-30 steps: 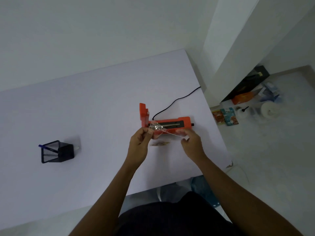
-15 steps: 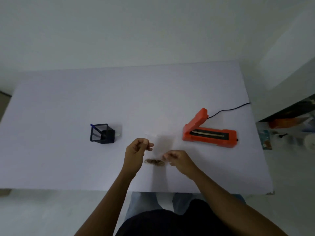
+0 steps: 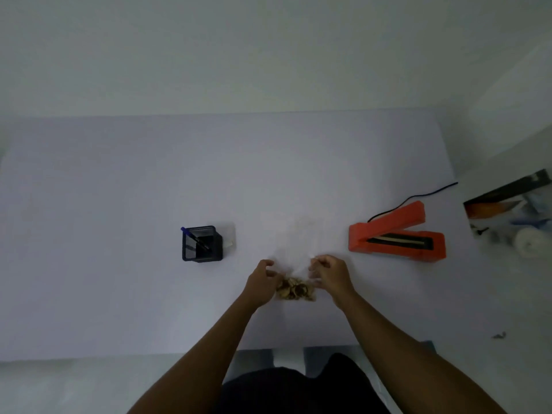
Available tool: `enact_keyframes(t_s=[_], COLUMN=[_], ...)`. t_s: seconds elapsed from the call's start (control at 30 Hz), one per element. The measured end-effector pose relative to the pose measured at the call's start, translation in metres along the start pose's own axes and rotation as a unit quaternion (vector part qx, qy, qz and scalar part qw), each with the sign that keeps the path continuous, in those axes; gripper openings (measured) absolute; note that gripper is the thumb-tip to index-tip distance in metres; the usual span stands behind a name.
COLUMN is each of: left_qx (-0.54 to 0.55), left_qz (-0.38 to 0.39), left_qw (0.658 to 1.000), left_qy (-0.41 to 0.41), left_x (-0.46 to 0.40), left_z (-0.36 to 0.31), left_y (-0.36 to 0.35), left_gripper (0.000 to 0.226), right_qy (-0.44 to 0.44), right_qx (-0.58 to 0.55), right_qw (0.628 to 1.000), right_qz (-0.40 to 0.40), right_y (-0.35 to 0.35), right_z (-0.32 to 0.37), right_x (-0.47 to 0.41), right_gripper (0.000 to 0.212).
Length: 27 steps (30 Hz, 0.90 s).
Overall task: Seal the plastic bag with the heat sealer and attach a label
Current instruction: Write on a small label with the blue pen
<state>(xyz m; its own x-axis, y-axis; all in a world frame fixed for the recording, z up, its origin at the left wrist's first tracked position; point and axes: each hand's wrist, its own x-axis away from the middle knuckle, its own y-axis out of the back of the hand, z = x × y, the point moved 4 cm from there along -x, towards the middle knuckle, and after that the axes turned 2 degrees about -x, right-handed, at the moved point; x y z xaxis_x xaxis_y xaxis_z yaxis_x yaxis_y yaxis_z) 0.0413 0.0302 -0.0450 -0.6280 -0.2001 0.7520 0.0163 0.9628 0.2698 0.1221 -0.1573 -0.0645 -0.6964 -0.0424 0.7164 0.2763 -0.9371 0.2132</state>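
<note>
A clear plastic bag lies flat on the white table, its near end filled with brown snack pieces. My left hand and my right hand pinch the bag on either side of the brown pieces. The orange heat sealer stands to the right with its lid raised, and neither hand touches it. A black cord runs from it to the table's right edge. I see no label.
A black mesh pen holder with a blue pen stands left of the bag. Clutter sits on the floor beyond the table's right edge. The table's near edge runs just in front of my body.
The bag came away from the heat sealer and now lies on the table in front of me. Both hands moved left and down with it. The camera view swung left.
</note>
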Motion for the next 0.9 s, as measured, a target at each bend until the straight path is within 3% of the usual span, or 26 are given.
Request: enact_keyframes(t_s=[0.17,0.3,0.43,0.53,0.73,0.9], left_qx=[-0.062,-0.102,-0.056,-0.031,-0.052,-0.07], left_qz=[0.055,-0.012,-0.193,-0.291,-0.284,-0.257], left_qw=[0.997,0.992,0.969,0.949,0.956,0.961], left_qy=[-0.006,-0.079,-0.141,-0.115,-0.055,-0.075], left_x=[0.007,0.026,0.05,0.057,0.037,0.021], left_z=[-0.004,-0.022,-0.028,-0.008,0.04,0.048], left_y=[0.008,0.05,0.126,0.178,0.208,0.202], left_gripper=[0.068,0.058,0.024,0.015,0.035,0.025], right_qy=[0.027,0.14,0.302,0.363,0.343,0.307], right_qx=[0.085,0.11,0.118,0.171,0.373,0.524], right_qw=[0.992,0.974,0.944,0.914,0.84,0.763], right_qz=[-0.087,-0.138,-0.056,0.053,0.192,0.221], right_y=[-0.003,-0.03,-0.09,-0.144,-0.228,-0.264], right_z=[-0.002,0.032,0.09,0.123,0.135,0.129], right_x=[0.01,0.035,0.062,0.077,0.072,0.052], right_gripper=[0.014,0.022,0.019,0.022,0.035,0.028])
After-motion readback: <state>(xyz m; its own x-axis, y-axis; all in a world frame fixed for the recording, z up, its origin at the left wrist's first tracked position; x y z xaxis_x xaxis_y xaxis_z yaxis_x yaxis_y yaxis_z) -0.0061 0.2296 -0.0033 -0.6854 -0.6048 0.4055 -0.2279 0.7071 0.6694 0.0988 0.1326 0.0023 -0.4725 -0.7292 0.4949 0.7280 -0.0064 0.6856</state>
